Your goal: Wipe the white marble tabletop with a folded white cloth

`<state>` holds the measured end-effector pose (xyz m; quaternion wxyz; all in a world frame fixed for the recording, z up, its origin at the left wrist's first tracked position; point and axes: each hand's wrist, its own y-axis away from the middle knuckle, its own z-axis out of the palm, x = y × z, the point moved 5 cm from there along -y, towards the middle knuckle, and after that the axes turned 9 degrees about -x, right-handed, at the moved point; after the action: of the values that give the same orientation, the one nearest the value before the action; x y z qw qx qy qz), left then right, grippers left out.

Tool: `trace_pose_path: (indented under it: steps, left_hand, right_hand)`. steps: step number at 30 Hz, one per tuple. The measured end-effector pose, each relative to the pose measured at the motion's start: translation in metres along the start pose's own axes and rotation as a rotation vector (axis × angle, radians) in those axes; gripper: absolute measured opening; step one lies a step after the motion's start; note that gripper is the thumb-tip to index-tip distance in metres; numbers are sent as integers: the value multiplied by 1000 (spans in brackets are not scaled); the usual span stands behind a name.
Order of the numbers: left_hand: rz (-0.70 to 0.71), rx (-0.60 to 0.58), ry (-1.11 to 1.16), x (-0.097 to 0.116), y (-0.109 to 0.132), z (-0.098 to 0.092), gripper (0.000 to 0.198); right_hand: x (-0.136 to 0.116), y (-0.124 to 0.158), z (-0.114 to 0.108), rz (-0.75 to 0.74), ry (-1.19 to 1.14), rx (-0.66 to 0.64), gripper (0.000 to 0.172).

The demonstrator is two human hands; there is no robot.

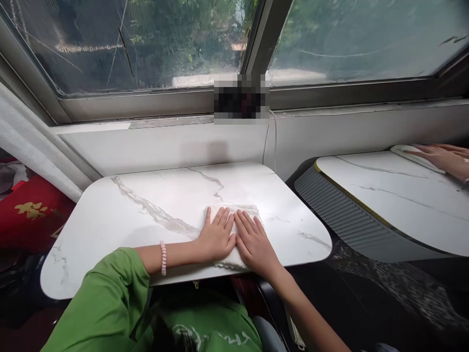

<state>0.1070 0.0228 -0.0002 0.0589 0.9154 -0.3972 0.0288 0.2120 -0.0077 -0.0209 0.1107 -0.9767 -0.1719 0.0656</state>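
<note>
A white cloth (234,258) lies folded on the white marble-patterned tabletop (98,215), close to its front edge. My left hand (217,234) rests flat on the cloth, fingers stretched out and pointing away from me. Beside it my right hand (256,244) also lies flat on the cloth, its thumb close to the left thumb. Neither hand grips the cloth; both press down on it from above. A pink coiled band (163,258) circles my left wrist.
A second marble-patterned table (381,190) with a grey ribbed side (337,220) stands to the right. Another person's hand (443,159) lies on a cloth (406,152) there. A window (183,49), a white curtain (32,132) and a red bag (32,210) border the area.
</note>
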Motion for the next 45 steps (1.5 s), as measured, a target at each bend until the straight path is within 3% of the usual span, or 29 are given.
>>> trace_pose_path:
  steps: [7,12,17,24,29,38,41,45]
  left_hand:
    - [-43,-67,57,-15,-10,-4,57]
    - [-94,-70,145,-40,-20,-8,54]
    - [-202,27,164,-77,-42,-12,50]
    - [-251,131,63,-156,-89,-22,47]
    - [-336,200,44,-194,-100,-29,44]
    - [-376,201,35,-185,-89,-28,45]
    - [-375,176,33,-172,-73,-24,46]
    - [-341,136,31,-139,-33,-16,48]
  right_hand:
    - [17,-24,-4,-137,17,-161,58]
    - [19,-50,0,-118,-12,-148,56]
    - [17,-92,12,-84,-38,-153,56]
    - [24,-189,37,3,-47,-138,56]
    - [21,-234,46,-10,-74,-115,54]
    - [20,-225,49,-35,-144,-100,53]
    - [11,-206,46,-46,-153,-95,53]
    - [-13,-158,37,-83,-123,-103,54]
